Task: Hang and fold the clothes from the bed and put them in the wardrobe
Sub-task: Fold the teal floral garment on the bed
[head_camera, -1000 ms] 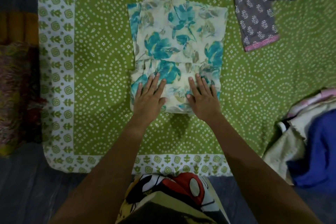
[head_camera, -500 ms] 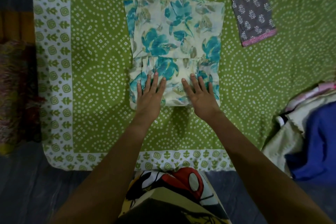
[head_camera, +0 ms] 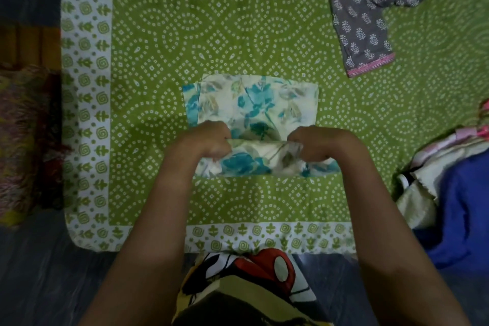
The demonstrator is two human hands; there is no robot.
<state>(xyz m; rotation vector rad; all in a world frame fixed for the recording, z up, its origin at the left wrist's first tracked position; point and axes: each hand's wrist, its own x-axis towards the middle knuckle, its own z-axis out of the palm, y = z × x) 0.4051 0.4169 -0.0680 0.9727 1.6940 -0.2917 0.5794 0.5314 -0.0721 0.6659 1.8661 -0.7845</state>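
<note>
A person leans over a bed (head_camera: 232, 21) covered with a green sheet dotted in white. In the middle of the sheet lies a cream floral cloth (head_camera: 254, 98) with teal blooms, folded into a rough rectangle. Both bare arms reach forward to its near part. The left hand (head_camera: 209, 140) is at the cloth's left side, its grip curled tight and pinching a fold of the fabric. The right hand (head_camera: 315, 145) mirrors it at the right side, its grip likewise curled and pinching the same fold. Between the two hands the near strip of cloth is raised and bunched, while the far half lies flat on the sheet. Well apart, at the far right, a grey garment (head_camera: 362, 21) with small white sprigs and a pink hem lies spread. At the right edge sits a pile (head_camera: 460, 206) of blue, cream and pink clothes. Nearest the person, a shirt (head_camera: 254, 270) with a red and black cartoon print shows, with dark floor (head_camera: 39, 272) beside the bed.
</note>
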